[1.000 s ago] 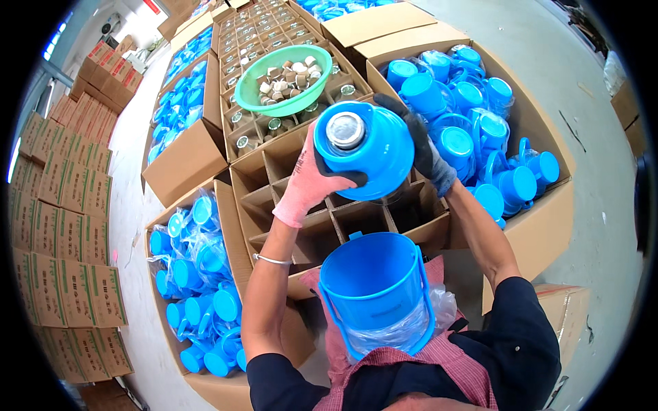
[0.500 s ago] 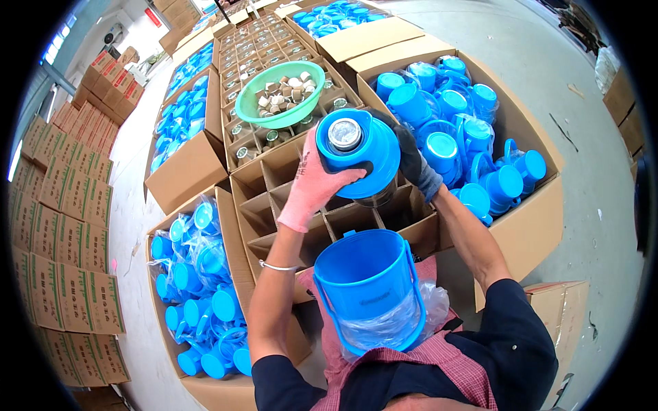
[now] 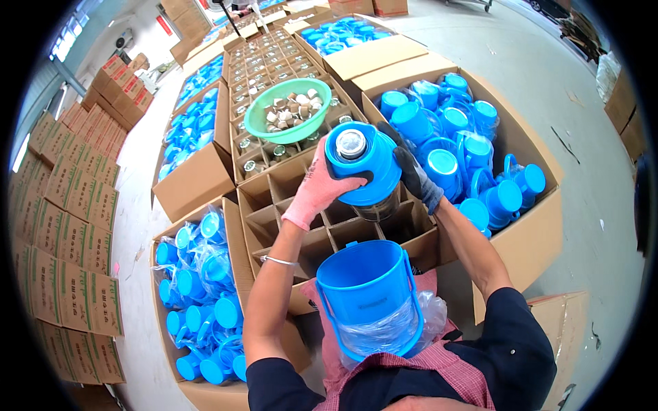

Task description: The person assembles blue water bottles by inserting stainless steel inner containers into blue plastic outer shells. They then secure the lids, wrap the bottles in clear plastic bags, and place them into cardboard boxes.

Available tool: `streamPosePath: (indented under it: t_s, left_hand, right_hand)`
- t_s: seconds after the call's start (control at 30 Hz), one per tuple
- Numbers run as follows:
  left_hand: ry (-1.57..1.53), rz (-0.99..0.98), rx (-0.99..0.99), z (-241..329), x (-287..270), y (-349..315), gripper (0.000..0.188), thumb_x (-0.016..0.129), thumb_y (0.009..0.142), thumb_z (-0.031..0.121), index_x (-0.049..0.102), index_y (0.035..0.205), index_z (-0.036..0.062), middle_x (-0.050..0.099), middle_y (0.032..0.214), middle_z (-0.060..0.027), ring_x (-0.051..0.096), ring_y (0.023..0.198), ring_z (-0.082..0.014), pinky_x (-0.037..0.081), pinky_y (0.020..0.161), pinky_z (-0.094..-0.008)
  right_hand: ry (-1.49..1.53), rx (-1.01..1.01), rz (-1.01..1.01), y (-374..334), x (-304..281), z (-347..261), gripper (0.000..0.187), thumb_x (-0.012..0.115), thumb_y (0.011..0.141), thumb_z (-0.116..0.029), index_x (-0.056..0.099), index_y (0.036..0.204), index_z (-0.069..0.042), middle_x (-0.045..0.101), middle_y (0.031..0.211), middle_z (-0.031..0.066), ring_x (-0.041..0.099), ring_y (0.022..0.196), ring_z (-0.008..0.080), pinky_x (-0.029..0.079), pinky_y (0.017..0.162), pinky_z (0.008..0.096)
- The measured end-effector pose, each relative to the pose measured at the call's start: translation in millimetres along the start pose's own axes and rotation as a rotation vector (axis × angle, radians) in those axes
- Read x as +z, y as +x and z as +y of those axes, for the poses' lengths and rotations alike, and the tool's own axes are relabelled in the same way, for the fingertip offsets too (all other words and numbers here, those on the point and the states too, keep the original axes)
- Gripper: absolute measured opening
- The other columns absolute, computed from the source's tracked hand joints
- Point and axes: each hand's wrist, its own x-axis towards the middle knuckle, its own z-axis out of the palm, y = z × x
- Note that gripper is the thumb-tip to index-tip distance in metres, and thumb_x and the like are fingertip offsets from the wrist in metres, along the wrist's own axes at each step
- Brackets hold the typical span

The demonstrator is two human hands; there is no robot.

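Between my hands is a blue plastic bottle-top section (image 3: 367,168) with a silvery capped neck (image 3: 351,144) standing up through it. Dark glass-like body (image 3: 378,207) shows beneath, over the carton's dividers. My left hand (image 3: 321,188), in a pink glove, grips the blue section's left side, thumb across its front. My right hand (image 3: 417,179), in a dark grey glove, curves along the right side, its fingertips partly hidden behind. A blue bucket-like casing (image 3: 362,274) with a handle and clear plastic wrap around its lower part rests against my lap.
Ahead stands a divided carton (image 3: 301,241) with several silvery-topped bottles in its far cells. A green basin (image 3: 257,129) of small white and brown blocks sits on it. Open cartons of blue lidded jugs flank it at left (image 3: 236,274) and right (image 3: 528,236). Stacked boxes (image 3: 72,253) line the left.
The blue section has turned and tilted between my hands, and more of the dark body shows below it. My right fingers look straighter along its side. The whole view has shifted slightly.
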Motion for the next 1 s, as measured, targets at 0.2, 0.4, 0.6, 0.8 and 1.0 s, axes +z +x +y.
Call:
streamPosePath:
  t_s: [0.2, 0.4, 0.6, 0.8, 1.0]
  left_hand:
    - [0.004, 0.063, -0.053, -8.0, -7.3, -9.1, 0.095, 0.084, 0.063, 0.015, 0.030, 0.142, 0.0063, 0.045, 0.134, -0.0100, 0.043, 0.127, -0.0210, 0.034, 0.109, -0.0357]
    - [0.120, 0.124, -0.044, -21.5, -5.8, -0.9, 0.092, 0.084, 0.063, 0.019, 0.035, 0.139, 0.0052, 0.046, 0.132, -0.0113, 0.043, 0.126, -0.0228, 0.034, 0.108, -0.0364]
    - [-0.031, 0.146, 0.055, -36.3, -6.2, -6.8, 0.089, 0.081, 0.065, 0.014, 0.034, 0.140, 0.0034, 0.043, 0.136, -0.0107, 0.041, 0.128, -0.0224, 0.033, 0.109, -0.0361]
    - [-0.207, 0.284, 0.107, -1.5, -13.7, -5.4, 0.077, 0.072, 0.077, 0.009, 0.032, 0.143, 0.0019, 0.050, 0.131, -0.0105, 0.049, 0.119, -0.0203, 0.040, 0.103, -0.0332]
    - [-0.192, 0.285, 0.123, 95.3, -94.4, 13.0, 0.058, 0.053, 0.096, 0.046, 0.050, 0.135, 0.0035, 0.056, 0.126, -0.0101, 0.056, 0.113, -0.0182, 0.048, 0.095, -0.0328]
  right_hand:
    - [-0.079, 0.024, 0.004, 2.0, 12.7, -3.0, 0.058, 0.043, 0.099, -0.043, 0.042, 0.139, 0.000, 0.049, 0.136, 0.0174, 0.049, 0.123, 0.0252, 0.039, 0.105, 0.0370]
    - [-0.024, -0.059, 0.027, 8.0, 7.7, 4.4, 0.051, 0.042, 0.100, -0.038, 0.048, 0.134, 0.000, 0.053, 0.132, 0.0165, 0.052, 0.119, 0.0241, 0.041, 0.102, 0.0365]
    - [-0.153, 0.117, 0.032, -0.2, -12.7, 26.9, 0.053, 0.037, 0.102, -0.044, 0.044, 0.138, -0.005, 0.052, 0.132, 0.0122, 0.051, 0.119, 0.0194, 0.041, 0.101, 0.0327]
    - [0.088, 0.028, -0.054, 38.5, 20.8, 10.0, 0.062, 0.042, 0.099, -0.051, 0.038, 0.142, -0.007, 0.045, 0.138, 0.0155, 0.044, 0.126, 0.0186, 0.032, 0.110, 0.0369]
    - [0.100, 0.226, -0.258, 105.6, 71.5, -84.3, 0.053, 0.052, 0.093, -0.054, 0.055, 0.122, -0.010, 0.060, 0.089, 0.0018, 0.057, 0.074, 0.0066, 0.049, 0.062, 0.0248]
